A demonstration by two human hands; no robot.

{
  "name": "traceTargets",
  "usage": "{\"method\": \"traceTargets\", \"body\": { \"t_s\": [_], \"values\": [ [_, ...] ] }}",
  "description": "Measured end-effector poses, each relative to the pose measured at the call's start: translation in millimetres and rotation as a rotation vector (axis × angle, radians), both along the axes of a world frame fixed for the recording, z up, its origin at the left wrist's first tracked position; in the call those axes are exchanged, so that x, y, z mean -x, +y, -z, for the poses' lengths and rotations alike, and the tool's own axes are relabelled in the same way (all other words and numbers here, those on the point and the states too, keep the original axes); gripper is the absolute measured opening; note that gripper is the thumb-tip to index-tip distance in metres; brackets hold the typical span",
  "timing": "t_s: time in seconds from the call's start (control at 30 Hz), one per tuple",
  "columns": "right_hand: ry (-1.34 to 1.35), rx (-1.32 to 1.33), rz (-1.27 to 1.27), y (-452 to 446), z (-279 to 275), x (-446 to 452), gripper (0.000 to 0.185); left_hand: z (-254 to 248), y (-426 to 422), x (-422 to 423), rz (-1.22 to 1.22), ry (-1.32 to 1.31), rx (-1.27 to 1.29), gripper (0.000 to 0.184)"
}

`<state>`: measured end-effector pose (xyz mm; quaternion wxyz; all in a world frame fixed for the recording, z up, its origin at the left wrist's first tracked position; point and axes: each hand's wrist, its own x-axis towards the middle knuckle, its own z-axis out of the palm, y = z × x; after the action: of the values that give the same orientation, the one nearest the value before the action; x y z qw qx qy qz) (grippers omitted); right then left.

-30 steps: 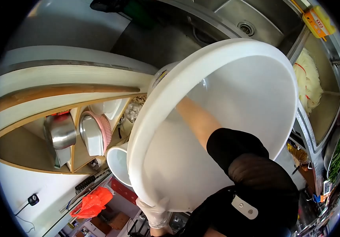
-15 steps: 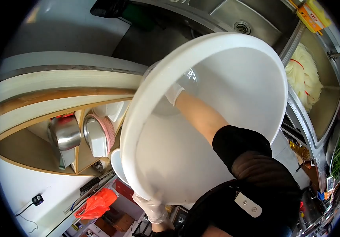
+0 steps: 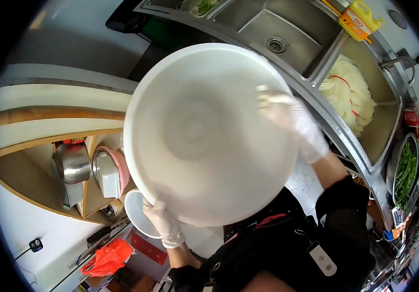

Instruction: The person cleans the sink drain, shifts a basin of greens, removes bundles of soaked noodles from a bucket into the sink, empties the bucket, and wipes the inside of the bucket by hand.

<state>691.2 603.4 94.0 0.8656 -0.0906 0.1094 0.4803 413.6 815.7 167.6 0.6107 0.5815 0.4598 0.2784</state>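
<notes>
A large round white tub point(image 3: 195, 170) fills the middle of the view, its open side facing me and nothing visible inside. My left hand point(image 3: 163, 219), in a clear glove, grips the tub's lower left rim. Over the right part of the tub is my right hand point(image 3: 292, 121), also gloved and blurred. Its fingers are curled near the tub's right side; whether they hold anything is not clear.
A steel sink point(image 3: 287, 29) and a basin with white noodles point(image 3: 348, 95) lie at the upper right. Green vegetables point(image 3: 405, 170) sit in a tray at far right. Shelves point(image 3: 29, 177) with pots stand left, above a smaller white bucket point(image 3: 139, 216) and red bag point(image 3: 107, 258).
The tub has tilted to face me more fully. My right hand has come out from deep inside it and moved to the right. My left hand has stayed on the rim, shifting slightly left and up.
</notes>
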Motion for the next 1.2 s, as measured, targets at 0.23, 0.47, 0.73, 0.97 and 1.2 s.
{"method": "traceTargets", "body": {
  "t_s": [0.23,0.47,0.73,0.97,1.2],
  "values": [
    [-0.138,0.254,0.692,-265,19,-79,0.031,-32,2,-18,-0.045,0.087,0.020,0.043],
    [-0.281,1.506,0.512,-284,59,-23,0.030,-52,44,-29,0.101,0.060,-0.037,0.062],
    [-0.779,1.002,-0.023,-80,9,29,0.062,-133,57,-86,0.318,-0.083,0.170,0.064],
    [-0.670,1.051,0.092,-50,-55,-20,0.034,-182,63,-134,0.699,-0.115,-0.753,0.046],
    [-0.501,0.773,0.199,-68,-69,-113,0.024,-268,1,-266,0.570,-0.413,-0.070,0.037]
  ]
}}
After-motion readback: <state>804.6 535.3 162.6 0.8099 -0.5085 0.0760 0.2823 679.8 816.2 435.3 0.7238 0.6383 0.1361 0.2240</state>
